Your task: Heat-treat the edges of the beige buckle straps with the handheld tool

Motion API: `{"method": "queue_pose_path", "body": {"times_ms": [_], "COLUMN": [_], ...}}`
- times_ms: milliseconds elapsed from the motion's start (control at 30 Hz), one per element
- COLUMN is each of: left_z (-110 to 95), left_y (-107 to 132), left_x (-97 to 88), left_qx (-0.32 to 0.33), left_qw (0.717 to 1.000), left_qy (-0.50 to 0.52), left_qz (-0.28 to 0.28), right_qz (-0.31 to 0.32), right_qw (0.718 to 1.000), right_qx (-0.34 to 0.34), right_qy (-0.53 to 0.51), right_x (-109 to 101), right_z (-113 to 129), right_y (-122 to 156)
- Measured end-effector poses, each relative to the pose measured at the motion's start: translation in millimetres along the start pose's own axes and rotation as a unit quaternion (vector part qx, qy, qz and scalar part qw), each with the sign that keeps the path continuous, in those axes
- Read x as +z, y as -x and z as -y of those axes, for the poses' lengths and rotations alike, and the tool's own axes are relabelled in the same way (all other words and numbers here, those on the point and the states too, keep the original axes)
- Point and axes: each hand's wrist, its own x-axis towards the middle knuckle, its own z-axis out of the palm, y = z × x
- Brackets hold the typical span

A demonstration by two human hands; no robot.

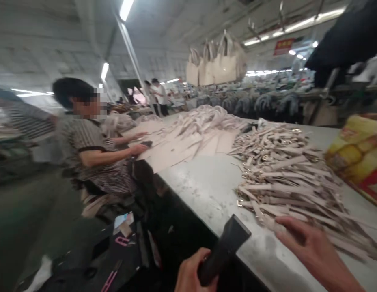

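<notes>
My left hand (196,271) is wrapped round the handle of a black handheld tool (226,247), whose wide, flat end points up and right, over the table's edge. My right hand (310,247) is at the near side of a heap of beige straps (285,170) with gold-coloured metal buckles. Its thumb and forefinger close on the end of one beige strap (266,221), though blur softens the contact. The straps lie loosely across each other on the pale table (203,182).
Across the table's left side sits a co-worker (97,150), a dark object in hand, beside flat beige pieces (176,152) and piled handles (206,117). A yellow box (355,150) stands at right. Below left is a black machine or case (106,251). Beige bags (218,65) hang behind.
</notes>
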Motion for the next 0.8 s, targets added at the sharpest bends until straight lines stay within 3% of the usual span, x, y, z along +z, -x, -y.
{"method": "queue_pose_path", "body": {"times_ms": [100, 200, 400, 500, 633, 800], "left_z": [-0.6, -5.9, -18.3, -21.4, -25.6, -29.3], "left_y": [-7.6, -6.8, -9.8, -11.5, -11.8, -11.5], "left_x": [0.3, -0.1, -0.5, -0.5, 1.3, 3.4], "left_qx": [0.046, 0.043, 0.025, 0.026, 0.019, 0.01], "left_qw": [0.999, 0.999, 0.998, 0.996, 0.992, 0.985], "left_qy": [-0.013, -0.011, -0.038, -0.064, -0.095, -0.121], "left_qz": [-0.022, -0.015, 0.036, 0.056, 0.085, 0.123], "right_qz": [0.082, 0.106, 0.081, 0.038, -0.028, -0.024], "right_qw": [0.991, 0.988, 0.992, 0.997, 0.999, 0.997], "right_qx": [0.097, 0.102, 0.095, 0.071, 0.023, -0.005], "right_qy": [-0.041, -0.036, 0.006, 0.015, 0.035, 0.077], "right_x": [-1.2, 9.4, 35.3, 42.9, 45.6, 45.4], "right_z": [3.6, 2.5, -30.1, -41.8, -47.3, -49.1], "right_y": [24.8, 43.6, 78.0, 89.7, 95.9, 94.0]}}
